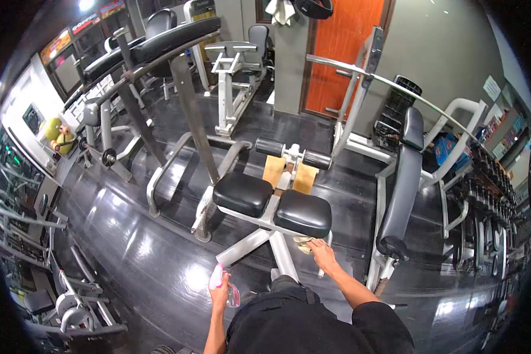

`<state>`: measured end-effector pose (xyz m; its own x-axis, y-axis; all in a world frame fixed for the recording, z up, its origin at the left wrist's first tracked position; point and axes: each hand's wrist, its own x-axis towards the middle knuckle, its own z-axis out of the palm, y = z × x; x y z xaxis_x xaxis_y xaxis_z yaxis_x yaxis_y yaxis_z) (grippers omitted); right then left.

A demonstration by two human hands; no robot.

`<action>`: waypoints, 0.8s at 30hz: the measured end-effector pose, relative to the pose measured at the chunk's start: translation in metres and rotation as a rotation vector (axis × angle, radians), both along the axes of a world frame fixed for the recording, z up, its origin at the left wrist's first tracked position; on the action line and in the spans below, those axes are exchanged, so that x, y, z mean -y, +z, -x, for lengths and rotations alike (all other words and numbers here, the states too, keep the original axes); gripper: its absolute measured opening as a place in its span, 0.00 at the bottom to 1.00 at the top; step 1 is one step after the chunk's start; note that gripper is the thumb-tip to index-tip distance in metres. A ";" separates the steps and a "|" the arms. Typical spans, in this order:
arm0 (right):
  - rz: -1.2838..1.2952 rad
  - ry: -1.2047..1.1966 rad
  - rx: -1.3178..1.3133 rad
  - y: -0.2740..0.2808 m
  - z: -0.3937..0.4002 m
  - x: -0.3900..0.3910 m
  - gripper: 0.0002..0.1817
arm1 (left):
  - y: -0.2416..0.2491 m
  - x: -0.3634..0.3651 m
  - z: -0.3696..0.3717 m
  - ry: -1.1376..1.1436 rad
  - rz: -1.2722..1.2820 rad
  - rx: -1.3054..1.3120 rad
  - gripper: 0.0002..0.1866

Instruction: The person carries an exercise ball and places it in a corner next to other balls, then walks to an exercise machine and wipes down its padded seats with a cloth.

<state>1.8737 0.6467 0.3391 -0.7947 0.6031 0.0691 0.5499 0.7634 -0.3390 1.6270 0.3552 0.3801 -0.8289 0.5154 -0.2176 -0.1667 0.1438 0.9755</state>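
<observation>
Spray bottle (234, 296), translucent with pink parts, gripped in the curled left hand (219, 288) above glossy black flooring (141, 253); cloth (302, 244), pale, crumpled, bunched under the right hand's (323, 255) bent fingers, at a smooth, rounded black pad's (302, 211) near edge.

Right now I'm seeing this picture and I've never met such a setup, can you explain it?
There's no robot here, just a person's two bare hands. The only picture comes from a camera worn on the head, looking forward and down. The left hand holds a spray bottle with a pink top. The right hand holds a pale cloth at the near edge of a black seat pad; whether it presses there is hard to tell. A second black pad sits beside it on the same pale frame. Off to the right, a long padded bench stands on a dark, shiny floor.
</observation>
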 end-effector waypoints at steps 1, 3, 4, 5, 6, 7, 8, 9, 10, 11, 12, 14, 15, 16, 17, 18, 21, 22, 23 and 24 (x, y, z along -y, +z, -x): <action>0.002 -0.008 0.001 -0.002 -0.008 -0.001 0.24 | 0.002 -0.004 0.000 0.013 -0.007 -0.011 0.13; -0.018 -0.040 0.022 -0.006 -0.018 -0.004 0.22 | 0.007 -0.007 0.002 0.015 0.012 -0.001 0.13; -0.015 -0.039 0.021 -0.001 -0.020 -0.005 0.22 | 0.010 -0.008 0.003 0.023 0.029 0.008 0.13; 0.205 -0.241 0.108 0.008 -0.024 -0.005 0.20 | 0.013 -0.010 0.003 0.027 0.031 0.008 0.13; 0.424 -0.442 0.195 0.013 -0.026 -0.008 0.18 | 0.016 -0.012 0.004 0.030 0.017 0.002 0.13; 0.423 -0.437 0.196 0.011 -0.030 -0.014 0.18 | 0.019 -0.014 0.004 0.034 0.002 -0.003 0.13; 0.523 -0.468 0.134 0.004 -0.036 -0.020 0.16 | 0.024 -0.018 0.003 0.041 0.001 -0.002 0.13; 0.622 -0.500 0.072 -0.003 -0.043 -0.027 0.15 | 0.028 -0.023 0.002 0.030 0.001 -0.015 0.13; 0.848 -0.495 -0.038 -0.037 -0.054 -0.037 0.15 | 0.030 -0.028 0.000 0.019 0.000 -0.027 0.12; 0.847 -0.493 -0.033 -0.037 -0.054 -0.037 0.15 | 0.031 -0.033 0.000 0.024 0.001 -0.023 0.12; 1.228 -0.586 -0.332 -0.039 -0.051 -0.034 0.16 | 0.030 -0.038 0.000 -0.003 0.029 -0.028 0.12; 1.654 -0.644 -0.716 -0.027 -0.041 -0.027 0.19 | 0.032 -0.050 -0.001 -0.028 0.060 -0.032 0.12; 1.655 -0.643 -0.713 -0.015 -0.034 -0.024 0.19 | 0.033 -0.057 -0.002 -0.064 0.036 -0.019 0.12; 1.809 -0.705 -0.797 -0.006 -0.028 -0.023 0.19 | 0.034 -0.064 -0.002 -0.101 0.013 -0.008 0.12; 1.963 -0.768 -0.881 -0.003 -0.024 -0.024 0.20 | 0.031 -0.070 -0.001 -0.098 0.013 -0.008 0.12; 1.969 -0.765 -0.951 -0.019 -0.024 -0.025 0.22 | 0.027 -0.077 0.001 -0.177 0.017 -0.001 0.13; 2.014 -0.771 -0.978 -0.010 -0.018 -0.024 0.22 | 0.030 -0.095 0.000 -0.289 0.030 0.027 0.14; 2.020 -0.773 -0.973 -0.004 -0.016 -0.023 0.22 | 0.026 -0.100 -0.001 -0.302 0.007 0.005 0.14; 2.025 -0.772 -0.996 0.006 -0.014 -0.021 0.22 | 0.024 -0.105 -0.002 -0.313 -0.015 -0.015 0.14; 2.029 -0.773 -1.016 0.014 -0.012 -0.019 0.22 | 0.023 -0.109 -0.003 -0.296 0.042 -0.013 0.13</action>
<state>1.8856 0.6660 0.3528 -0.5945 0.4361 -0.6755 -0.2872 -0.8999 -0.3282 1.6299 0.4637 0.4035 -0.6466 0.7262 -0.2337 -0.0985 0.2244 0.9695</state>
